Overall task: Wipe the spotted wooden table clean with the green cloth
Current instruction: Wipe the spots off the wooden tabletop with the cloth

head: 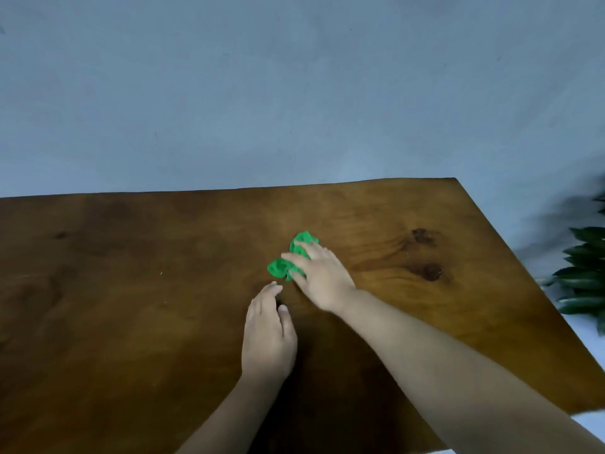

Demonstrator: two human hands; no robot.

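Observation:
A crumpled green cloth [285,262] lies near the middle of the brown wooden table [131,290]. My right hand [322,276] rests on top of the cloth, fingers spread over it and pressing it to the wood. My left hand [266,335] lies flat on the table just in front of the cloth, fingers together, holding nothing. Its fingertips stop a little short of the cloth. Two dark knots mark the wood to the right of the cloth, and a few tiny pale specks dot the left half.
A plain blue-grey wall [294,93] rises behind the table's far edge. Dark green plant leaves [582,273] stick in beyond the table's right edge. The table's right corner is at the upper right.

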